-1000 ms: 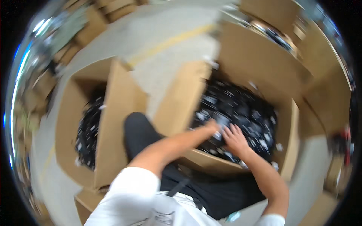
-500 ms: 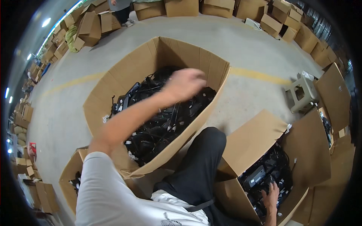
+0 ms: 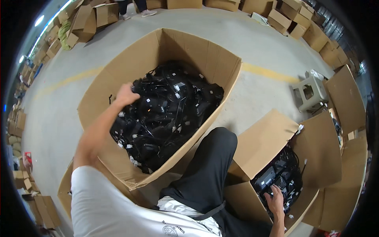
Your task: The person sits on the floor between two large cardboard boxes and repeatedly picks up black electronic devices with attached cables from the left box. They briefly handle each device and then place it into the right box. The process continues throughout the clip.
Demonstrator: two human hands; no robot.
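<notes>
A large cardboard box (image 3: 199,51) in front of me is heaped with black cabled parts (image 3: 166,106), many with small white connectors. My left hand (image 3: 127,95) is at the left side of this heap, its thumb and fingers closed round the edge of a black part; the fingertips are partly hidden. At the lower right, a smaller cardboard box (image 3: 246,201) with raised flaps holds more black parts (image 3: 290,168). Over that pile is my right hand (image 3: 276,200), fingers spread and bent, with nothing visible in its grasp. A flat black module (image 3: 265,178) lies just beyond its fingertips.
My bent knee (image 3: 219,148) is between the two boxes. A grey plastic stool (image 3: 310,93) stands on the right, beside more cardboard (image 3: 347,98). Another box (image 3: 65,189) sits at my lower left. Boxes (image 3: 183,4) line the far side, where a person's legs (image 3: 138,6) show.
My left hand has swung from the far right part of the large box to its left side, down onto the parts. My right hand stays over the smaller box. The view has tilted slightly.
</notes>
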